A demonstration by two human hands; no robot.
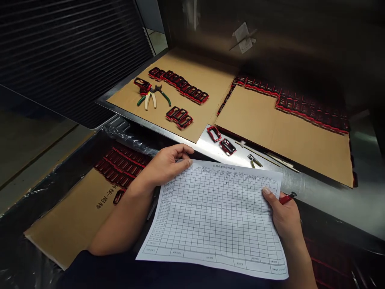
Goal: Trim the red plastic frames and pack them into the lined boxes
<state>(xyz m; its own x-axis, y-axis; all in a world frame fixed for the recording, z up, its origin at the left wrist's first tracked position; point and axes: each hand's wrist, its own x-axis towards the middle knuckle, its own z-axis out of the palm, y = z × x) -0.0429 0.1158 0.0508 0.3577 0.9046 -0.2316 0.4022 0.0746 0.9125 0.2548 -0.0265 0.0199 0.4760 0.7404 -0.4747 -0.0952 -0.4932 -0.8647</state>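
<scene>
A printed form sheet (216, 216) with a grid and a few handwritten marks spans the space between my hands. My left hand (168, 162) pinches its upper left edge between thumb and fingers. At the right edge, my right hand (284, 212) grips the paper with the thumb on top. A red pen (288, 198) with a dark end is also tucked in that right hand. Just beyond the sheet, two red-and-black frame parts (227, 147) and small nippers (255, 160) lie on the metal table (237, 158).
Cardboard sheets (285, 140) cover much of the table, with rows of red-and-black parts (186, 86) on them. Two pairs of pliers (154, 97) lie at the left. A thin stick (261, 153) lies near the front. Below left, a plastic-lined box holds cardboard (75, 216) and more parts (120, 166).
</scene>
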